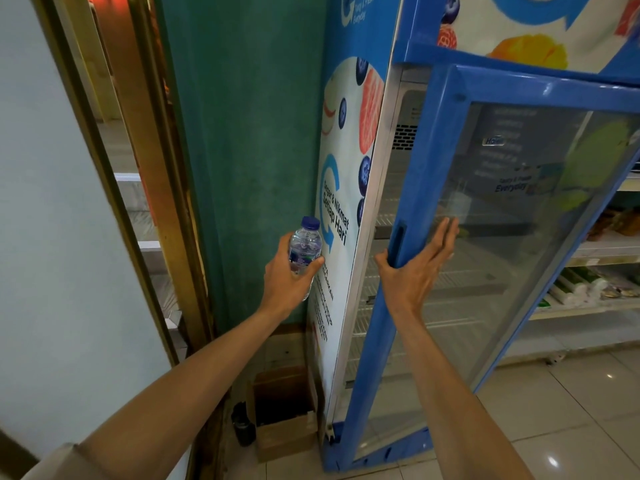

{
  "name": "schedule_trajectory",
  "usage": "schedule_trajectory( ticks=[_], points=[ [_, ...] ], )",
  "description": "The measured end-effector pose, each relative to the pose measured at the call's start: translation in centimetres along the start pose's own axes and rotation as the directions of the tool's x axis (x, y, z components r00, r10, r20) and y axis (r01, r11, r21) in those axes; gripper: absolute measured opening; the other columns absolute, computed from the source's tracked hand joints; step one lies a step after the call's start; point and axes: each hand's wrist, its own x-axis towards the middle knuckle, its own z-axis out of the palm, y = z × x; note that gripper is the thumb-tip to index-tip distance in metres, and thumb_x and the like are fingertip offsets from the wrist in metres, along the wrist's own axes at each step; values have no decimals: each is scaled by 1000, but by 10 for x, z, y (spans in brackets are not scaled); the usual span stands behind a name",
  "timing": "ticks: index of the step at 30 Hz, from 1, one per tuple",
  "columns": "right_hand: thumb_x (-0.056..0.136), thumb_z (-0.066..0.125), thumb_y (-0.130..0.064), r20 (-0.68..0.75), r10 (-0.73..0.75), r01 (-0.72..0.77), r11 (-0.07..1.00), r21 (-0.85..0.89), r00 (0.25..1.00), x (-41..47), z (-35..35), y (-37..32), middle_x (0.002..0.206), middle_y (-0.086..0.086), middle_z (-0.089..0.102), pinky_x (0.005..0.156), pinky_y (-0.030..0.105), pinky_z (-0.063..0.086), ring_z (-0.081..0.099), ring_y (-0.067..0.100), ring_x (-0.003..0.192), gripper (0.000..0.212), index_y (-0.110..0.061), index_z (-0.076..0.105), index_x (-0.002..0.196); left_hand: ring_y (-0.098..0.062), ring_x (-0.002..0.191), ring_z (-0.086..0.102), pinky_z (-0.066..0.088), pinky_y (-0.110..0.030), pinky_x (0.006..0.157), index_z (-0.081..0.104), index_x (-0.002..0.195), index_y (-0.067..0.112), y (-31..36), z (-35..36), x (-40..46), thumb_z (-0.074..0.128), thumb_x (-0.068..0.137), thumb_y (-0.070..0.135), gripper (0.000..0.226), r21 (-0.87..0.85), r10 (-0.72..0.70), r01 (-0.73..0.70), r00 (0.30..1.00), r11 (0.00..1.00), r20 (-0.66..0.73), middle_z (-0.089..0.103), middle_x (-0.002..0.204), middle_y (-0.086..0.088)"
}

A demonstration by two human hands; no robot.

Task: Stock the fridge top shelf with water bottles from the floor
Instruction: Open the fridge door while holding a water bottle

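A: Status?

B: One water bottle (pixel 304 249) is gripped upright in the left hand (pixel 289 275), fingers curled round its body, blue cap up. It is held just beside the printed side panel of the fridge (pixel 341 209), outside the cabinet. The right hand (pixel 417 263) is laid on the blue door frame (pixel 403 258) near the recessed handle, thumb hooked round the edge, fingers straight against the glass. The hands are kept apart, one on each side of the door edge.

A: Step in hand?

B: Judged as door opening. The door is seen only partly swung; the gap looks too narrow for the bottle to be passed in.

A: How should it be done?

B: The door should be swung wider first, pulled by the frame edge and not by the glass. The bottle should be kept upright and clear of the door edge. The top shelf cannot be made out clearly; wire shelves (pixel 446 282) are visible lower down through the glass. The bottle should be lifted well above the present hand height.

A: Surroundings?

B: Pale glossy floor tiles (pixel 554 410) on the right, reflections noted, possibly slippery. An open cardboard box (pixel 282 414) is wedged on the floor between the fridge and a green wall (pixel 249 150); its contents cannot be told. Store shelving (pixel 595 299) is seen behind the door.
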Motion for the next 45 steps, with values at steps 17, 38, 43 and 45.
schedule_trajectory(
  ticks=[17,38,43,45],
  points=[
    [72,87,-25,80,-13,13,1000,-4,997,-18,-79,-4,166,-6,-3,107,21,34,8,14,153,122,-19,2,159,-2,96,65,51,-11,75,44,133,25,30,26,-49,74,81,40,62,-50,8,-6,999,999,48,63,114,9],
    [96,62,-13,-33,-81,79,995,-63,996,-70,-303,24,160,7,20,118,24,28,23,19,149,77,-8,14,156,-2,94,65,50,-16,77,42,129,25,135,103,-206,71,85,35,53,-115,61,-43,985,992,162,64,109,8],
    [100,57,-14,-146,-119,90,977,-192,982,-74,-331,33,157,9,21,115,26,33,24,7,145,69,-8,18,156,-7,98,66,56,-27,84,41,133,23,149,124,-215,70,84,40,60,-153,77,-43,971,987,227,64,116,4],
    [100,57,-23,-193,-78,18,956,-294,978,-76,-339,38,152,9,28,109,27,34,32,9,137,69,-14,19,157,-5,96,66,57,-26,82,40,135,22,153,132,-216,71,83,41,64,-150,83,-47,967,988,239,64,116,4]
  ],
)
